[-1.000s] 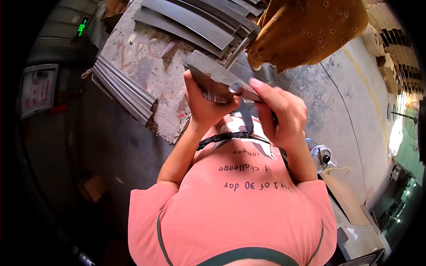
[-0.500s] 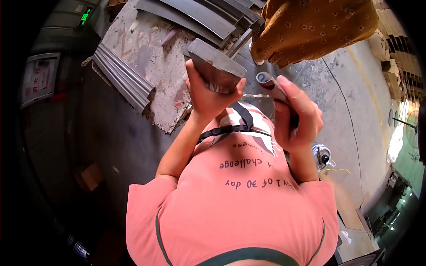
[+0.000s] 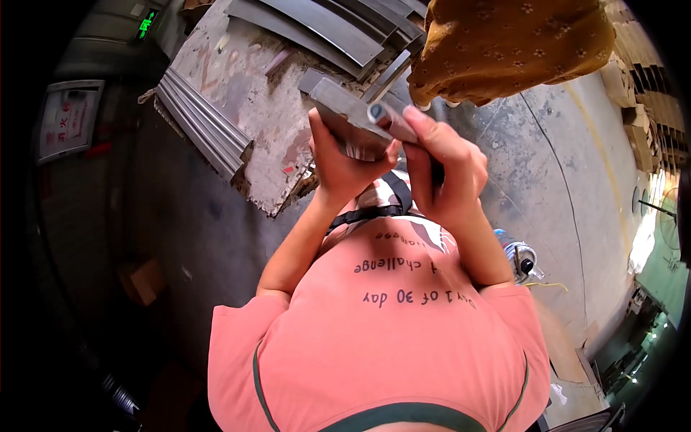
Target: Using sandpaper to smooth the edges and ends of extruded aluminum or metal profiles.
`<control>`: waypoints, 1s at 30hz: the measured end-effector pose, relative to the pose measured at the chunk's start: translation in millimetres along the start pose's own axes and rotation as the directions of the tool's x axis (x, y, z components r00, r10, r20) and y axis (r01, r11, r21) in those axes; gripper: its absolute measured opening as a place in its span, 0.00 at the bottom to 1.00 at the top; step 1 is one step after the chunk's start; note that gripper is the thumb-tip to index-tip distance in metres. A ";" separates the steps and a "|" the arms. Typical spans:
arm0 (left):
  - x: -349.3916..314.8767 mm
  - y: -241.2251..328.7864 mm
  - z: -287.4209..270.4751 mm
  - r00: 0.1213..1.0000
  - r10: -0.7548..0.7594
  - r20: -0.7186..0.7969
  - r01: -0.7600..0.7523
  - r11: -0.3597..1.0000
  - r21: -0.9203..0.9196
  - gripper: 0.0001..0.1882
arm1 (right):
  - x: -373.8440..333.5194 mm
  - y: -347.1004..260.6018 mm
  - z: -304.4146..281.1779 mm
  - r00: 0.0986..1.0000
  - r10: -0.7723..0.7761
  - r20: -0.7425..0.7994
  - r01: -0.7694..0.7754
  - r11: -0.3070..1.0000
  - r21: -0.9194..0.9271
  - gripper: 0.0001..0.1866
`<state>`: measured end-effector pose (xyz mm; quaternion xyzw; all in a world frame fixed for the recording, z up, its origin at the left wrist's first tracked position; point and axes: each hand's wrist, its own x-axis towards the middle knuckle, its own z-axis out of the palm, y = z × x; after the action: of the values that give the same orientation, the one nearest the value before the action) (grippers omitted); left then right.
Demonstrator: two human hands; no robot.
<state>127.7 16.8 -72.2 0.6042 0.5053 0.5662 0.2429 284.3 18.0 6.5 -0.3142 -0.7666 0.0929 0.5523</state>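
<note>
My left hand (image 3: 342, 164) grips a flat-topped grey metal piece (image 3: 344, 103), fingers and thumb on its two sides. The piece slants from upper left to lower right in front of my chest. In my right hand (image 3: 455, 162) is a small grey rolled strip (image 3: 394, 124), pinched by thumb and fingers, with a bluish inside showing at its open end. The roll overlaps the right end of the metal piece in this view; I cannot tell whether they touch. The undersides of both held things are hidden.
Long grey metal profiles (image 3: 201, 119) lie along the left side of a worn board (image 3: 252, 83). More curved metal sheets (image 3: 324, 32) are stacked at its far end. Brown flowered cloth (image 3: 511, 50) hangs ahead on the right. A cable (image 3: 558, 151) crosses the floor; cardboard boxes (image 3: 640, 137) stand far right.
My right hand has moved left with the rolled strip, bringing it over the metal piece's right end. The metal piece, still in my left hand, has shifted slightly toward me and to the right.
</note>
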 end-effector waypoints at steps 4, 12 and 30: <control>-1.9 -4.2 -1.7 1.000 0.030 0.003 -0.030 0.993 0.115 0.44 | -24.8 5.6 -21.9 0.994 0.107 0.020 -0.105 0.990 -0.098 0.23; -5.4 -3.8 -1.9 0.998 0.045 0.046 -0.050 0.993 0.111 0.44 | 9.4 -6.5 -40.3 0.973 0.133 0.188 -0.127 0.991 -0.044 0.19; -7.8 -13.2 -1.3 0.995 -0.031 0.099 0.023 0.997 0.079 0.49 | 37.0 -22.6 -46.4 0.924 0.277 0.263 -0.249 0.959 -0.136 0.18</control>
<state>123.3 14.3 -86.8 0.6340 0.5221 0.5119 0.2519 310.7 12.4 64.0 -0.4250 -0.7913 0.1711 0.4049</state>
